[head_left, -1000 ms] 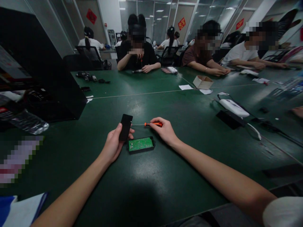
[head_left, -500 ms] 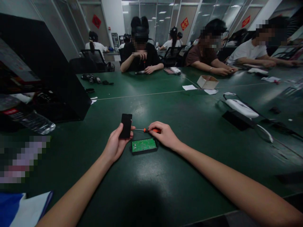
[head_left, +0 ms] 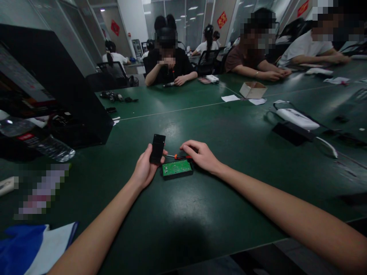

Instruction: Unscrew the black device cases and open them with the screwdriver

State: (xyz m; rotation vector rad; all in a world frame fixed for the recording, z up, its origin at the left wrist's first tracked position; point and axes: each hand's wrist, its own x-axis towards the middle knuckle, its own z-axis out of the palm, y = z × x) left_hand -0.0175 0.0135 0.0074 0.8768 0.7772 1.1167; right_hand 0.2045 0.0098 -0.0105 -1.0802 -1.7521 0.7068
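Note:
My left hand [head_left: 143, 167] grips a flat black rectangular cover [head_left: 157, 148] upright, thumb on one side and fingers on the other. Just right of it, a black case [head_left: 178, 175] lies on the table with a green circuit board [head_left: 177, 167] facing up inside. Behind the case rests a screwdriver [head_left: 176, 156] with an orange and black handle, its metal shaft pointing at my left hand. My right hand [head_left: 202, 156] hovers over the handle, partly hiding it. Its thumb and forefinger are raised off the screwdriver, with nothing visible between them.
On the left stand a large black box [head_left: 86, 95] and a lying plastic bottle [head_left: 47, 141]. A blue and white packet [head_left: 40, 244] is near front left. To the right are a white device [head_left: 298, 119] and cables. Beyond sits a small open carton [head_left: 252, 91]; people work across the table.
My right fingers have loosened from the screwdriver handle and lifted slightly; the screwdriver stays behind the case. My left hand still holds the cover, now tilted a little. The view has shifted.

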